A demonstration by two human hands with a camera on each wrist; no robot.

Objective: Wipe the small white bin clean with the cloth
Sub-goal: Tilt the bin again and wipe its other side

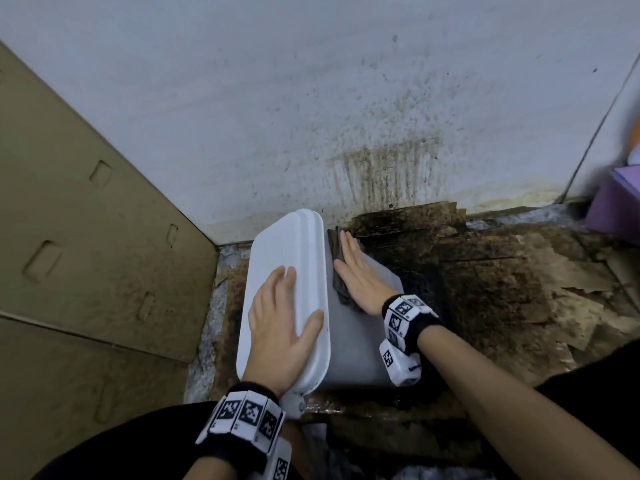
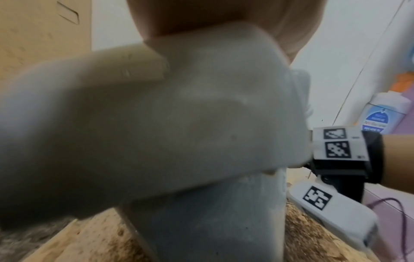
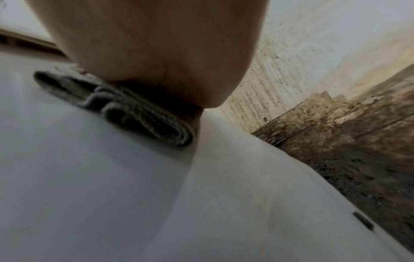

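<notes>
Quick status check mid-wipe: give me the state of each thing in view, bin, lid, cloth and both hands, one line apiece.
Bin: tipped toward the right, on the stained floor.
Lid: shut.
Cloth: folded, dark, pressed flat against the bin's side.
Left hand: flat on the lid, fingers straight, steadying it.
Right hand: flat on the cloth, fingers straight.
Wall: streaked with brown stains.

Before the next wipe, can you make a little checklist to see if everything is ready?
1. Left hand rests flat on the lid, steadying the white bin: ok.
2. Right hand presses the cloth on the bin's side: ok.
3. Cloth folded, flat under the palm: ok.
4. Floor around the bin clean: not ok, dark and stained.
5. Far side of the bin clean: cannot tell.
</notes>
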